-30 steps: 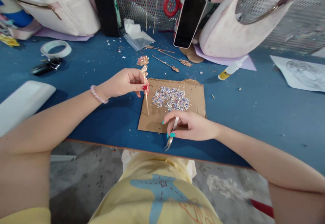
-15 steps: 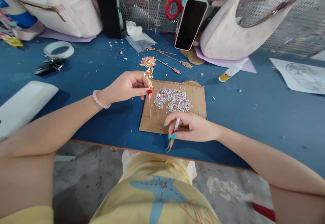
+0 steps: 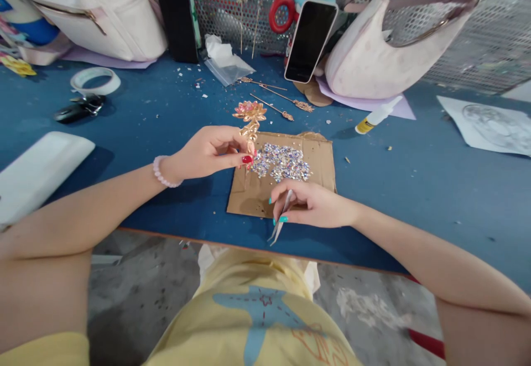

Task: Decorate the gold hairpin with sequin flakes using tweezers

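My left hand (image 3: 219,153) is closed in a pinch on the stem of a gold flower hairpin (image 3: 250,113), just left of the cardboard's upper part. The flower head shows pink and gold petals and faces upward. In my right hand (image 3: 317,204) is a pair of curved-tip metal tweezers (image 3: 279,226), points downward near the table's front edge with the tips slightly apart and nothing visible between them. Between the hands, a sheet of brown cardboard (image 3: 249,200) lies on the table, bearing a spread pile of small shiny chips (image 3: 286,161).
Behind the cardboard lie several gold hairpins (image 3: 286,94) and a plastic bag (image 3: 228,67). A glue bottle (image 3: 377,116) lies at the right, before a white handbag (image 3: 373,56). A phone (image 3: 311,40) stands upright. Tape (image 3: 95,81) and a black key fob (image 3: 78,110) are at left.
My left hand has moved slightly right and toward me, tilting the hairpin so its flower head shows more. My right hand shifts only slightly; the tweezers have turned a little.
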### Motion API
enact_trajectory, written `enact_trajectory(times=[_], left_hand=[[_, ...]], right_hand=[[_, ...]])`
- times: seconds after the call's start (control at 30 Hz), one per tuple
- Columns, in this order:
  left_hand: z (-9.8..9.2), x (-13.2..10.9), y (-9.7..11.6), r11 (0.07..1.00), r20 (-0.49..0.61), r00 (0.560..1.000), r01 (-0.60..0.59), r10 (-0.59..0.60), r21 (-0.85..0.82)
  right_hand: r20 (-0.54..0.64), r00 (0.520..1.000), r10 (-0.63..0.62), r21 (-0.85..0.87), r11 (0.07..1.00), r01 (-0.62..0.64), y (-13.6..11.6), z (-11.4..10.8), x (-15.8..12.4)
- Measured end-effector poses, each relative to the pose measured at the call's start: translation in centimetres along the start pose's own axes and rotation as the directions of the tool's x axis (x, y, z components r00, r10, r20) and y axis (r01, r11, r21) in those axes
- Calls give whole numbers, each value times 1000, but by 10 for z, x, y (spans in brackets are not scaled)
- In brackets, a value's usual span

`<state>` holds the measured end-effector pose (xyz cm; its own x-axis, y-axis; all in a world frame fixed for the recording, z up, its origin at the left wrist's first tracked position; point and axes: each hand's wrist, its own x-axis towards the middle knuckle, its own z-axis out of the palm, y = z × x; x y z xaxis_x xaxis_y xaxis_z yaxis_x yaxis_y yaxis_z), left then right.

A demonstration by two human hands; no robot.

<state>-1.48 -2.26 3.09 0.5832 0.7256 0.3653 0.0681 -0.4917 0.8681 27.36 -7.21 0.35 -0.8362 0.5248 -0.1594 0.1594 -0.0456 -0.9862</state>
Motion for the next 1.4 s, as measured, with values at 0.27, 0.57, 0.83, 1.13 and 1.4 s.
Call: enact_trajectory(times=[0.27, 0.57, 0.83, 1.13, 1.4], left_hand=[[-6, -2, 5, 992, 54, 997, 66, -60, -108], [-6, -5, -6, 951, 255, 940, 271, -228, -149], [0, -4, -6, 894, 402, 873, 387, -275, -227], [2, -4, -9, 795, 632, 689, 578, -354, -185], [-2, -2, -11, 799, 736, 587, 592, -338, -106]], right_hand=[[17, 996, -88, 117, 989, 85, -1, -7, -1], [-172, 941, -292, -604, 786, 134, -25, -41, -23], [-103, 958, -269, -732, 673, 110, -36, -34, -31], [-65, 962, -264, -653, 741, 159, -38, -45, -23], [-315, 875, -368, -542, 826, 152, -14, -37, -9]])
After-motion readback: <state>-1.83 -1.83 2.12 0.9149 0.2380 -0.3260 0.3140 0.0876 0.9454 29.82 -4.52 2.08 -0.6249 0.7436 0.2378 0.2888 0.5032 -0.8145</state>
